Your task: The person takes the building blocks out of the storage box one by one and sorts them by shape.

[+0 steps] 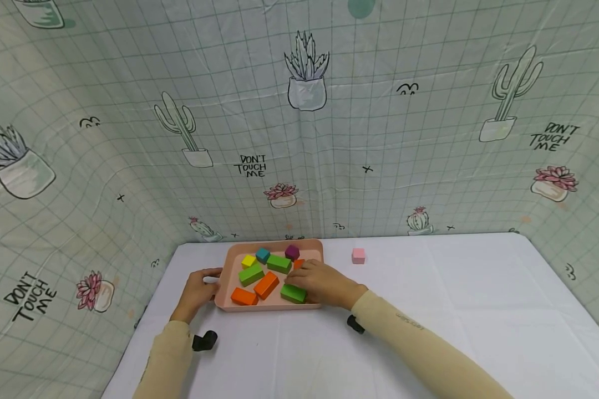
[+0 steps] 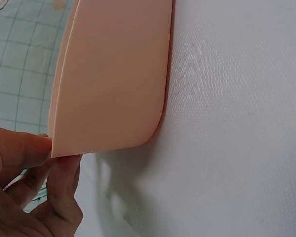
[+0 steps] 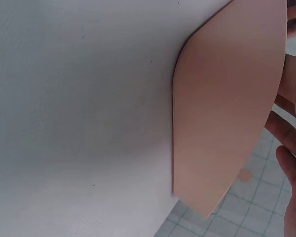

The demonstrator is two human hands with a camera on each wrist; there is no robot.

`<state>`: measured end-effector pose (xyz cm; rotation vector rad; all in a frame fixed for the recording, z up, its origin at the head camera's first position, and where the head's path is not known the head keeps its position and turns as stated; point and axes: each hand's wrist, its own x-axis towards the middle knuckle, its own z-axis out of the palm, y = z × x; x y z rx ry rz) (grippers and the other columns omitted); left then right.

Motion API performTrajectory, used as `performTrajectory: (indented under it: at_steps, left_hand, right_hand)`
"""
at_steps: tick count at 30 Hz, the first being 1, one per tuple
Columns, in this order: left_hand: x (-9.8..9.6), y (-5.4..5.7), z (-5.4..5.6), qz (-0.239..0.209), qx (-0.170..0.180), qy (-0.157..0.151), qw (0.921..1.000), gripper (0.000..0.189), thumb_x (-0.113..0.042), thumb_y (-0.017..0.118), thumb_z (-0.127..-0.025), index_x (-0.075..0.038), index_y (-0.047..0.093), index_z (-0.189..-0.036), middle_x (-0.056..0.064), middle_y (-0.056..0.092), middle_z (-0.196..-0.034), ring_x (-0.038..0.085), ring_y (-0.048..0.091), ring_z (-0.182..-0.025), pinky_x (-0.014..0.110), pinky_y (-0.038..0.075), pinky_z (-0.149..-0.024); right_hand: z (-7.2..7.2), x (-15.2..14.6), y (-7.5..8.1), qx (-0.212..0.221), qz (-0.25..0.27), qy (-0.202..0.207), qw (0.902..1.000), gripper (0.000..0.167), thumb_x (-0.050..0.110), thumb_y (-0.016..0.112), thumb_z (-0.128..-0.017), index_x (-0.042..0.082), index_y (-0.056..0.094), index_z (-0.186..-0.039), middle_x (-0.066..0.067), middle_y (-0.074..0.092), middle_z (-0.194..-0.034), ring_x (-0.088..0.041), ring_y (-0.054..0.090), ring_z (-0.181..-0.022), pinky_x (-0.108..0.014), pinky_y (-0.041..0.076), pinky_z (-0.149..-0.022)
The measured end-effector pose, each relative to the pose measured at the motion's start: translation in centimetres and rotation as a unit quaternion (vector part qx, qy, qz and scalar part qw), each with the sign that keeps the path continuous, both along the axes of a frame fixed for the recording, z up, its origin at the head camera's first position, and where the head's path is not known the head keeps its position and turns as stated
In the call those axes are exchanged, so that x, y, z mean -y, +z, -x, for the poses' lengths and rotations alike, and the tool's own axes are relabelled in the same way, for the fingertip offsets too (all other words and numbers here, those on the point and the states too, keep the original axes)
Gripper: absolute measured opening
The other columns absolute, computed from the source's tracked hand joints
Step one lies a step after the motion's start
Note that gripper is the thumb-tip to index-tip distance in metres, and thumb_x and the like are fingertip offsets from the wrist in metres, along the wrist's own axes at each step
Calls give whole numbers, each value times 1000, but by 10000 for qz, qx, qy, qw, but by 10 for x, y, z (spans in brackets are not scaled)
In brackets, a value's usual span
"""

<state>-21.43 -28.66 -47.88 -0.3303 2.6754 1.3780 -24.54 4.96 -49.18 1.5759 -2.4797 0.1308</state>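
Note:
A pink tray [image 1: 219, 302] holds several coloured blocks. My left hand [image 1: 194, 293] pinches its left rim; in the left wrist view, the thumb and a finger meet at the edge of the tray wall [image 2: 113, 74]. My right hand [image 1: 324, 284] reaches over the tray's right side, its fingers down among the blocks. Close to those fingers are a green block [image 1: 293, 293] and a mostly covered orange block [image 1: 298, 264]. The right wrist view has the tray's outer wall [image 3: 227, 98] in front of part of the hand [image 3: 293, 133], so whatever its fingertips touch is hidden.
A pink cube [image 1: 358, 256] sits on the white table [image 1: 429, 310], right of the tray. Elsewhere in the tray are a yellow block [image 1: 248, 261], a blue block [image 1: 263, 255] and a purple block [image 1: 292, 252]. A patterned cloth [image 1: 379, 127] hangs behind.

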Motion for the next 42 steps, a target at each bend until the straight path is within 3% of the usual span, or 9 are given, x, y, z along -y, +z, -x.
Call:
performTrajectory:
  at_steps: [8,19,29,37,42]
  left_hand:
    - [0,0,0,-41,-27,24,10000,45,4,55,-96,10,61,-140,30,58,-135,22,61,-82,25,56,-70]
    - [0,0,1,-126,-49,19,9999,45,5,55,-95,11,61,-140,30,58,-135,21,62,-81,25,57,-70]
    - [0,-1,2,-37,51,47,10000,47,3,55,-96,10,60,-142,29,58,-137,22,61,-83,26,57,-72]
    - [0,-1,1,-60,29,6,10000,47,4,54,-95,10,60,-141,30,58,-136,21,61,-82,25,57,-71]
    - [2,-1,2,-133,-39,-63,9999,46,5,54,-95,12,60,-141,31,58,-135,21,61,-81,26,57,-70]
  right_hand:
    - [-1,6,0,428,-301,-87,9986,51,16,84,-92,19,68,-140,4,69,-138,-20,62,-126,-34,46,-113]
    - [1,11,3,370,-368,83,9986,50,16,85,-91,18,71,-139,4,70,-138,-21,63,-122,-33,48,-111]
    - [1,14,4,470,-564,-238,9970,50,19,86,-90,17,71,-138,-1,69,-134,-21,62,-125,-35,47,-113]
    - [-1,0,15,317,187,-589,9976,58,30,90,-85,12,70,-136,-1,70,-133,-23,60,-125,-35,48,-113]
    - [-3,-22,24,283,932,-853,9916,62,22,95,-79,7,71,-134,-5,70,-130,-26,61,-124,-42,49,-112]
